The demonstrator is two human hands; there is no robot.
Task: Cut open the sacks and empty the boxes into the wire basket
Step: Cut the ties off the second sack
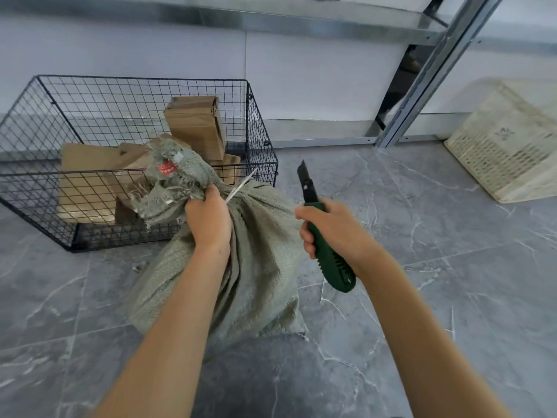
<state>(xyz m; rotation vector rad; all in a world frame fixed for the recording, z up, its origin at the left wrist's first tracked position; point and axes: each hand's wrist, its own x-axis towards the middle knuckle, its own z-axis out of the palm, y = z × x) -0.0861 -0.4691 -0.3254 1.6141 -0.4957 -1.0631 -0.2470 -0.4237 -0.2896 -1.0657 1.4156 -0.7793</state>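
Observation:
A grey-green woven sack [259, 267] stands on the floor in front of me, its neck bunched and tied with a white zip tie [241, 184]. My left hand [209, 220] grips the bunched neck just below the frayed top, which carries a red label. My right hand [331, 229] holds a green utility knife [327, 251], blade up, a little to the right of the sack and apart from it. Behind the sack, a black wire basket [45, 122] holds several brown cardboard boxes [196, 125].
The floor is grey marble tile. A cream plastic crate [509, 146] lies at the right by the wall. A metal shelf upright [422, 86] rises at the back right, with a shelf rail along the top.

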